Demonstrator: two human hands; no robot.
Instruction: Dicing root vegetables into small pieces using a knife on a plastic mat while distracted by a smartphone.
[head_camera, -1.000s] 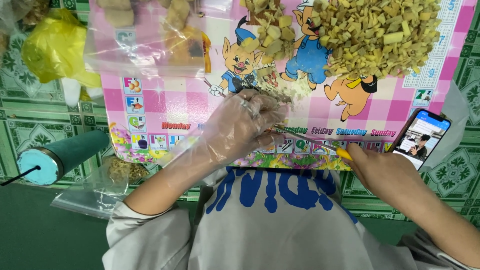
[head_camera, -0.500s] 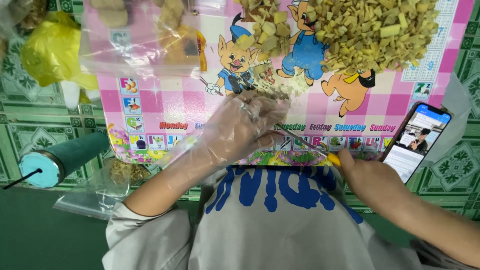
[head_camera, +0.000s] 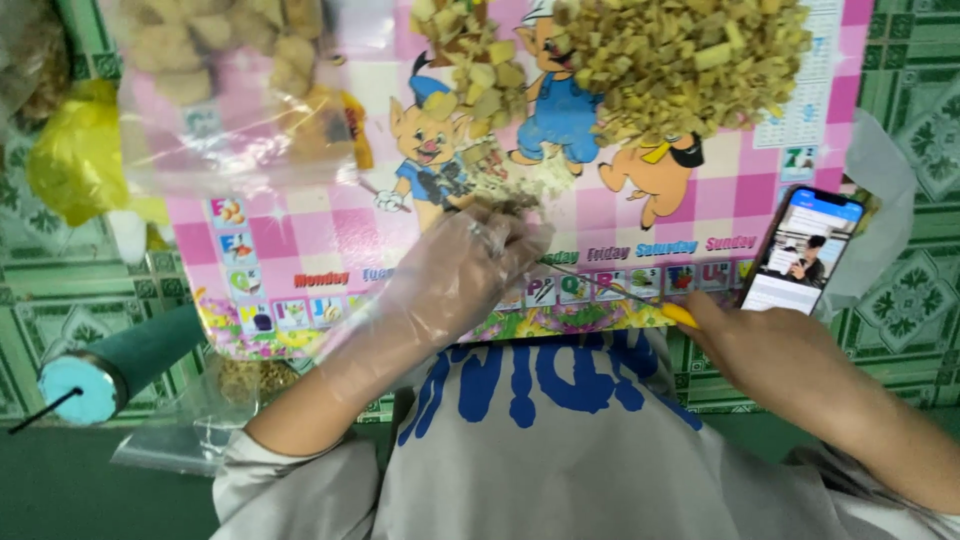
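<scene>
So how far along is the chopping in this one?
Well along, it seems. Done: a large heap of chopped yellow pieces and a smaller heap lie on the pink checked mat. In hand: the gloved left hand pins a small piece while the right hand works a yellow-handled knife. Left: whole brownish chunks in the clear bag look uncut.

A green patterned floor (head_camera: 910, 330) carries a pink checked cartoon mat (head_camera: 330, 250) at its centre, with a yellow plastic bag (head_camera: 75, 160) at nine o'clock, a teal roll (head_camera: 110, 370) at eight, and a smartphone (head_camera: 805, 250) at three.
</scene>
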